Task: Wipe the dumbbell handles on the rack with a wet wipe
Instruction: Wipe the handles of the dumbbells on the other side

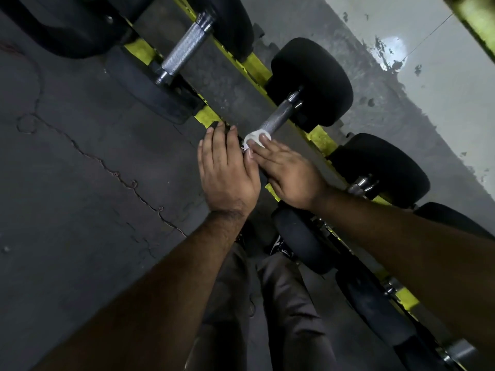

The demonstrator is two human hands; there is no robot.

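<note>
Knurled, shiny metal handle (278, 116) between matt black rubber heads (312, 81). Crumpled white wipe (254, 137), cloth-like. Yellow painted rack (257, 68), chipped; rough, cracked dark floor (80, 156).

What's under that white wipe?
The wet wipe wraps the near end of a dumbbell handle, under the right hand fingers. The metal beneath is hidden.

Cracked dark rubber floor (80, 170), scuffed pale wall (442, 62), grey trouser legs (289, 303) below
</note>
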